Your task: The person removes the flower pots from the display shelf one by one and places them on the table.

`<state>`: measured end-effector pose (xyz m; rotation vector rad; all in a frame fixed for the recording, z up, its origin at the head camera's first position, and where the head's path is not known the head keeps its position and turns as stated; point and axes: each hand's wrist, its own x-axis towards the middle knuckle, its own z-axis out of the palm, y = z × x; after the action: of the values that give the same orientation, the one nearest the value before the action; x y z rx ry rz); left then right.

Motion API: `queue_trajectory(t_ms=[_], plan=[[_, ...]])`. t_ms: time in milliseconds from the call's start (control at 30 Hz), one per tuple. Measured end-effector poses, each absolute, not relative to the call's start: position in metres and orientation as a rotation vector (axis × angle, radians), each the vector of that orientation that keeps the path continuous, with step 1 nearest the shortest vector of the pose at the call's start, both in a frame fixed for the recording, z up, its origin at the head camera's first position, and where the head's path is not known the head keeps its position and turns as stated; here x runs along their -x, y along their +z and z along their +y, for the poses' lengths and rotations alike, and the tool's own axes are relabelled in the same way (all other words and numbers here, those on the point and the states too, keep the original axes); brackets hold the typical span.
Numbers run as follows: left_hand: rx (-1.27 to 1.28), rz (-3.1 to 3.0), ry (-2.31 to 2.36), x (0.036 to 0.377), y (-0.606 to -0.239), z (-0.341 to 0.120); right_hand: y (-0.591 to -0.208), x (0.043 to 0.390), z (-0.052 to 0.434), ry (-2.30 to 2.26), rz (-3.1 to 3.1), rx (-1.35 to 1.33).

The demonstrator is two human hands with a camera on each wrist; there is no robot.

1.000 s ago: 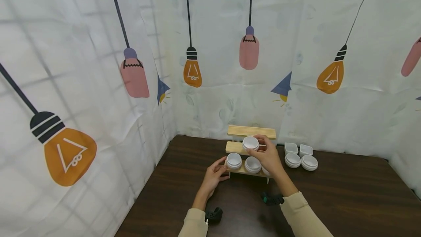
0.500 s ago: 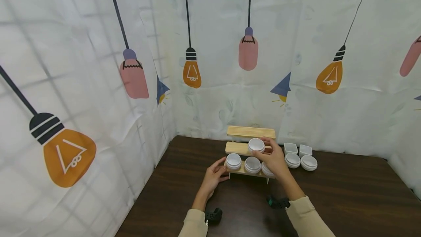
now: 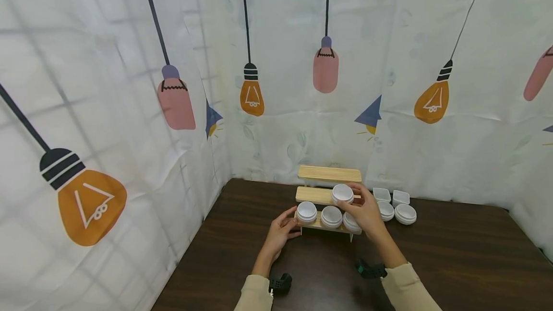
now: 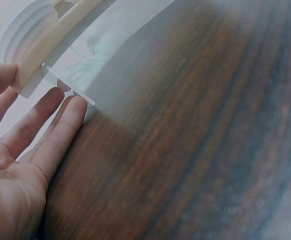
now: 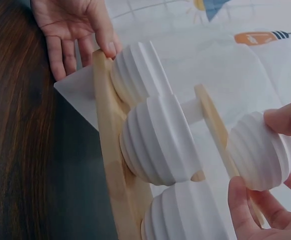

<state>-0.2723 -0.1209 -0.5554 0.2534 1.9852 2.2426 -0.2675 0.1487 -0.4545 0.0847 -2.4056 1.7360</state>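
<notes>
A three-tier wooden rack (image 3: 330, 173) stands at the back of the dark table. Its lowest shelf carries three stacks of ribbed white bowls (image 3: 331, 216). My right hand (image 3: 366, 209) grips one small white ribbed bowl (image 3: 342, 193) at the right part of the middle shelf (image 3: 313, 195); in the right wrist view the bowl (image 5: 262, 150) sits between thumb and fingers beside that shelf (image 5: 211, 118). My left hand (image 3: 281, 231) rests at the rack's lower left end, thumb on the shelf edge, fingers straight (image 4: 55, 132) on the table.
Right of the rack stand two stacks of round white dishes (image 3: 406, 213) and two small square white dishes (image 3: 401, 197). Printed cloth walls close in the table (image 3: 453, 258) at the back and left. Black wrist straps (image 3: 281, 283) sit on both sleeves.
My right hand has carried the bowl to the right along the middle shelf and slightly lower. The left hand has stayed at the rack's left end.
</notes>
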Motion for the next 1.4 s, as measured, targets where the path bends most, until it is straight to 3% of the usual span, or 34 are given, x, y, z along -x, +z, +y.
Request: queue_trajectory(t_ms=[1400], plan=[[-0.258,1.997,2.236,0.272,-0.556,-0.121,-0.470,0.248,0.180,1.789,-2.292,0.029]])
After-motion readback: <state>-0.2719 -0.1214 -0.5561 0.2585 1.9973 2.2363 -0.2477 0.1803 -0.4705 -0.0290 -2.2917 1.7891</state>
